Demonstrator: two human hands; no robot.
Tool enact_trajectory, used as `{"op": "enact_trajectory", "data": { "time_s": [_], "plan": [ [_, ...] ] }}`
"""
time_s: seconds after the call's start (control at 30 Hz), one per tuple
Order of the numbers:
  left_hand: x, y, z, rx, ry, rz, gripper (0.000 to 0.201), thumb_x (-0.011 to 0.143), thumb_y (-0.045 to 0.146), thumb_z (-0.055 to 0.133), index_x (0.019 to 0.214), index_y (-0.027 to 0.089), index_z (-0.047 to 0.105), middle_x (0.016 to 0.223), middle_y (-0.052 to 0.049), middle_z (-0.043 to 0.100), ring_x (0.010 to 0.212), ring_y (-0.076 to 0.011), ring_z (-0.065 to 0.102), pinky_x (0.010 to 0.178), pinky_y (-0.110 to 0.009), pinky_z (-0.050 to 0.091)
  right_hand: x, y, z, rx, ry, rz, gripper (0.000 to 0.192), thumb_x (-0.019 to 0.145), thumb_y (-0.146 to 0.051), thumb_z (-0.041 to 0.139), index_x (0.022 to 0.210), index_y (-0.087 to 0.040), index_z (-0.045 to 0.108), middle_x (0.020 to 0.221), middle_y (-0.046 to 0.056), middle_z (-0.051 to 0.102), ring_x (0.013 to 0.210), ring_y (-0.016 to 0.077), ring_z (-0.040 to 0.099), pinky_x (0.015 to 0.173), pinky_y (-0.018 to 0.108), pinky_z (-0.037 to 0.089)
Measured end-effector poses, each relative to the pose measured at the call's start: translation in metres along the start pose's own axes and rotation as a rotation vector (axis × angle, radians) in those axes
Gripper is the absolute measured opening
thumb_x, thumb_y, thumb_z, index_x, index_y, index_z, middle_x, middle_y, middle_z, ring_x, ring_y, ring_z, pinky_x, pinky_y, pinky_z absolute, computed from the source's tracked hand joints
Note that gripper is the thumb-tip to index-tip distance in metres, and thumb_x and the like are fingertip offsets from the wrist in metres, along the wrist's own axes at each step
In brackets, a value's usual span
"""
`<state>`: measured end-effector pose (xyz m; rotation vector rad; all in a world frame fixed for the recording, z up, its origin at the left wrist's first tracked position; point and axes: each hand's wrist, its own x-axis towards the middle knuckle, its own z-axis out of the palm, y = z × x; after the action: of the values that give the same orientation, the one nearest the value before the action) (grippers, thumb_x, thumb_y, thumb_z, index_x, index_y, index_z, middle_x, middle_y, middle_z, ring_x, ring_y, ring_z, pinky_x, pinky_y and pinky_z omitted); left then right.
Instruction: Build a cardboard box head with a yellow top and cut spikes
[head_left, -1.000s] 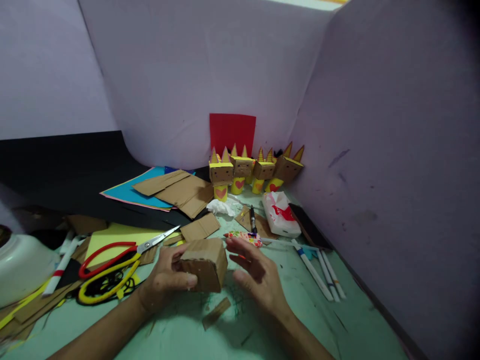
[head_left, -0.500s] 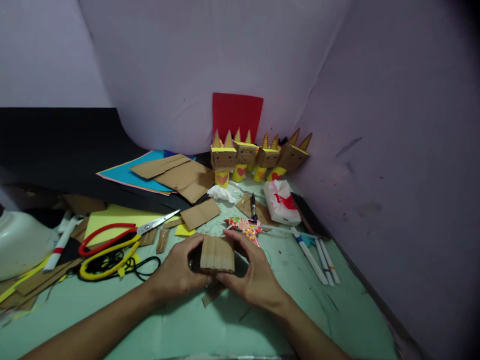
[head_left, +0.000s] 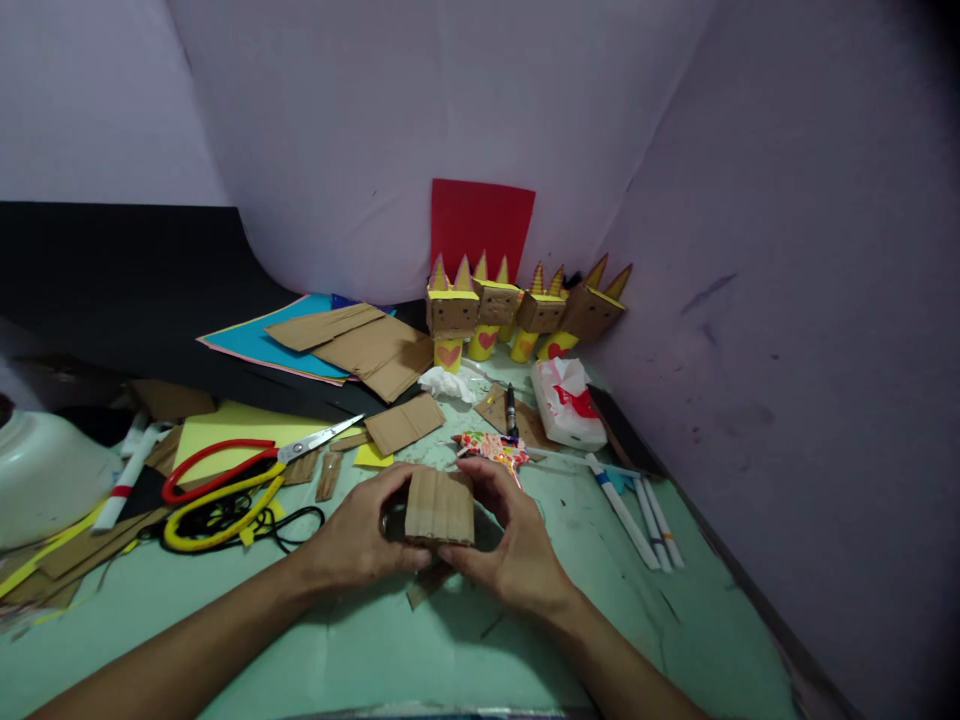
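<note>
Both hands clamp a small cardboard box just above the green surface (head_left: 375,660).

I see the scissors (head_left: 225,485) left of the cardboard box (head_left: 439,507), parked within reach; left hand (head_left: 360,540) and right hand (head_left: 517,550) grip its opposite sides, squeezing it square.

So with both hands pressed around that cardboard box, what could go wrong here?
The left hand and right hand squeeze the cardboard box from both sides, so its corrugated walls might crumple. The open scissors lie just beside the left forearm, so a sideways sweep could catch the blades.
</note>
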<state>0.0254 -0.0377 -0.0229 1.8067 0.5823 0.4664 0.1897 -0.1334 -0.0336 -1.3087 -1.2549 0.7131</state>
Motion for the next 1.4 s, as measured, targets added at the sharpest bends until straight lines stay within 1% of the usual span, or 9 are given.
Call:
{"op": "enact_trajectory", "data": {
  "time_s": [0.17,0.37,0.5,0.67,0.73,0.9,1.1,1.27,1.4],
  "plan": [
    [-0.003,0.000,-0.002,-0.003,0.056,0.050,0.054,0.057,0.029,0.080,0.105,0.017,0.059,0.105,-0.008,0.061,0.098,-0.0289,0.058,0.083,-0.037,0.048,-0.001,-0.002,-0.002,0.055,-0.022,-0.014,0.063,0.054,-0.014,0.079,0.111,-0.024,0.054,0.113,0.007,0.060,0.105,0.0250,0.059,0.093,0.037,0.045],
    [-0.005,-0.001,-0.005,-0.009,0.086,0.169,0.053,0.057,0.033,0.082,0.104,0.019,0.062,0.105,-0.006,0.061,0.096,-0.0269,0.058,0.081,-0.031,0.047,-0.004,-0.002,0.001,0.041,-0.105,0.073,0.088,0.054,-0.029,0.084,0.132,-0.025,0.042,0.131,0.011,0.051,0.119,0.0301,0.050,0.100,0.043,0.040],
    [-0.008,0.002,-0.002,0.006,0.095,0.165,0.055,0.058,0.033,0.083,0.107,0.019,0.061,0.106,-0.007,0.061,0.098,-0.0274,0.057,0.082,-0.031,0.046,-0.003,-0.008,0.001,0.010,-0.099,0.029,0.075,0.048,-0.027,0.086,0.116,-0.024,0.053,0.115,0.007,0.061,0.106,0.0284,0.057,0.093,0.038,0.044],
    [-0.014,-0.002,-0.001,-0.157,0.017,0.176,0.088,0.059,0.045,0.081,0.135,0.028,0.041,0.141,-0.009,0.039,0.127,-0.0335,0.038,0.105,-0.041,0.030,0.002,-0.018,-0.005,0.097,-0.029,0.019,0.060,0.050,-0.020,0.081,0.103,-0.024,0.053,0.099,0.003,0.062,0.089,0.0243,0.061,0.075,0.031,0.051],
    [-0.013,-0.010,-0.003,-0.317,-0.024,0.177,0.092,0.061,0.055,0.076,0.139,0.029,0.035,0.143,-0.009,0.037,0.129,-0.0340,0.034,0.107,-0.044,0.025,0.003,-0.020,-0.005,0.114,0.007,-0.060,0.054,0.052,-0.015,0.077,0.099,-0.026,0.052,0.102,0.004,0.061,0.093,0.0248,0.061,0.077,0.032,0.051],
    [-0.006,-0.026,-0.003,-0.536,-0.059,0.118,0.082,0.065,0.055,0.072,0.133,0.021,0.043,0.128,-0.013,0.050,0.119,-0.0334,0.044,0.102,-0.048,0.029,0.002,-0.010,-0.003,0.019,0.068,-0.288,0.051,0.055,-0.014,0.073,0.098,-0.028,0.051,0.102,0.004,0.059,0.105,0.0265,0.057,0.095,0.040,0.043],
    [-0.011,-0.001,0.002,-0.540,-0.103,0.098,0.084,0.060,0.052,0.076,0.128,0.015,0.044,0.122,-0.013,0.055,0.114,-0.0327,0.048,0.098,-0.046,0.035,-0.003,0.009,-0.003,-0.209,0.074,-0.457,0.046,0.066,-0.026,0.074,0.106,-0.025,0.050,0.109,0.006,0.058,0.103,0.0247,0.057,0.088,0.039,0.048],
    [-0.016,0.010,-0.001,-0.359,-0.048,0.181,0.057,0.060,0.042,0.076,0.107,0.014,0.060,0.101,-0.006,0.063,0.098,-0.0270,0.053,0.086,-0.037,0.041,-0.003,0.009,0.003,-0.286,0.087,-0.684,0.039,0.074,-0.035,0.071,0.106,-0.020,0.053,0.107,0.009,0.059,0.104,0.0252,0.055,0.093,0.041,0.044],
    [-0.019,0.009,-0.005,-0.261,-0.001,0.167,0.050,0.059,0.041,0.076,0.101,0.015,0.065,0.095,-0.003,0.064,0.088,-0.0230,0.052,0.079,-0.033,0.041,-0.003,0.003,0.009,-0.339,0.125,-0.770,0.035,0.077,-0.036,0.068,0.104,-0.018,0.054,0.103,0.010,0.061,0.099,0.0266,0.057,0.091,0.044,0.043]
  ]
}}
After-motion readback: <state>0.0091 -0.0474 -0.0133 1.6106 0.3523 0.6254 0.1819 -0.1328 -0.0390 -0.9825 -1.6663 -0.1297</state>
